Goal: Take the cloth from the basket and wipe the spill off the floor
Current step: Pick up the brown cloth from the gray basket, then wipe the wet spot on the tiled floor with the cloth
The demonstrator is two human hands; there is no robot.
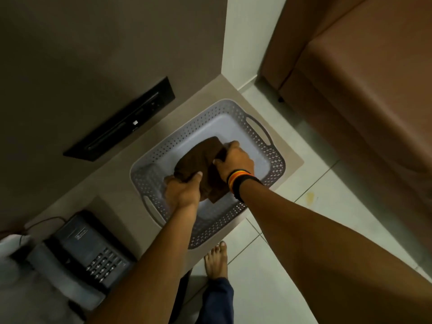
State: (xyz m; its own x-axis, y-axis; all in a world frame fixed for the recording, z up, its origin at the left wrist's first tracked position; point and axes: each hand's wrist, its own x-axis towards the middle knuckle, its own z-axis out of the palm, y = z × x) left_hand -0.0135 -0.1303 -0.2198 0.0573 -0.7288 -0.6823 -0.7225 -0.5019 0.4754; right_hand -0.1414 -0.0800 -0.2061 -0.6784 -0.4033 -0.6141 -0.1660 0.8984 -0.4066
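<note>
Both hands gripping brown cloth [198, 157], inside grey basket [275, 160]

Basket [266, 134]: on the table [289, 160], near its right end.
Cloth [198, 157]: inside the basket, at its middle.
Left hand [182, 191]: on the cloth's near left edge.
Right hand [233, 161]: on the cloth's right side.
Telephone [86, 246]: on the table, left of the basket and nearer the person.
Spill [310, 197]: on the floor [292, 265], right of the table.
Sofa [364, 90]: right of the table, beyond the spill.
Foot [216, 260]: on the floor, before the table.
</note>
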